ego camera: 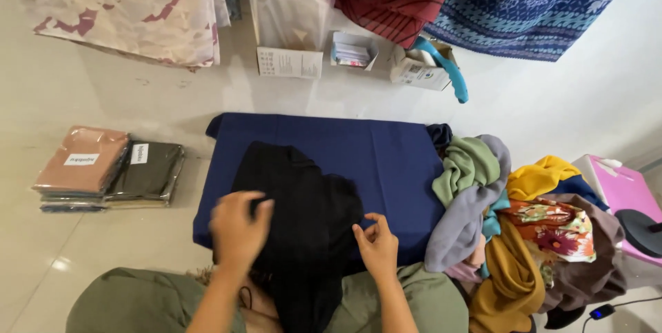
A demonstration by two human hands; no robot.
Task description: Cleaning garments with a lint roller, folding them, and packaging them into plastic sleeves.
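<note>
A: Cloth first: where does the black cloth (pixel 303 202) lie against the fingers?

B: It lies bunched on the dark blue cloth (pixel 386 160), which is spread flat over a low board on the floor (pixel 103 85), and it trails down toward the person's lap. The left hand (pixel 238 229) rests on its left edge, palm down, with the fingers (pixel 258 205) curled onto the fabric. The right hand (pixel 378 243) is at its right edge.

A: And the right hand's fingers?

B: The thumb and forefinger (pixel 369 226) are drawn together at the hem, seemingly pinching a small fold of it, though black on black makes the actual grip hard to be sure of. The other fingers are loosely bent.

A: So the cloth sits between the two hands?

B: Yes, its middle lies between them, with its upper part reaching beyond the fingertips, away from the person.

A: What else is about?

B: Just right of the blue cloth lies a heap of coloured cloths (pixel 510 216), green, grey, mustard and a floral one, touching its edge. To the left, well apart, two flat packets of folded fabric (pixel 110 167) lie in clear wrap on the floor. Farther off are small boxes (pixel 352 50) and patterned fabrics (pixel 131 2).
</note>
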